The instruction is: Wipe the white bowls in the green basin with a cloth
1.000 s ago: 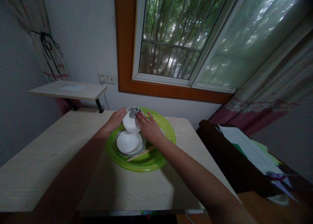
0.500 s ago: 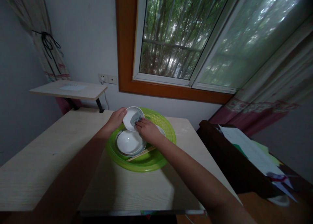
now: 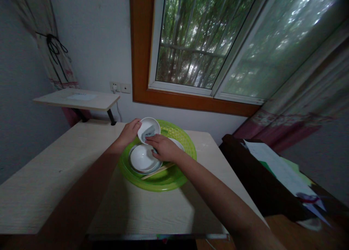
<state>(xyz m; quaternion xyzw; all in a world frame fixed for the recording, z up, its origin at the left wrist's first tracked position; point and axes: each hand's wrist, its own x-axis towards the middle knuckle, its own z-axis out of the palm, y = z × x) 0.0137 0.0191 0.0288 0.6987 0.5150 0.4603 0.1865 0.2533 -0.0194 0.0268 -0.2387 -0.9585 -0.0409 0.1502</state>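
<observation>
My left hand (image 3: 130,131) grips the left rim of a small white bowl (image 3: 153,122), which is tilted toward me above a green plastic basin (image 3: 191,150). Against the inside of that bowl, my right hand (image 3: 165,148) presses a grey-blue cloth (image 3: 147,132), its fingers closed over the cloth. Just below, another white bowl (image 3: 141,159) rests in the basin on other dishware. A pair of wooden chopsticks (image 3: 156,172) lies to its right. Part of a further white dish (image 3: 177,144) shows behind my right hand.
The basin stands on a pale wooden table (image 3: 76,170). A raised shelf (image 3: 95,101) with a sheet of paper is at the back left. To the right is a dark brown piece of furniture (image 3: 245,173) with papers on it. A window (image 3: 196,43) is behind.
My right hand has shifted slightly left and down, and the cloth has moved left within the bowl and bunched up. My left hand keeps its hold on the rim.
</observation>
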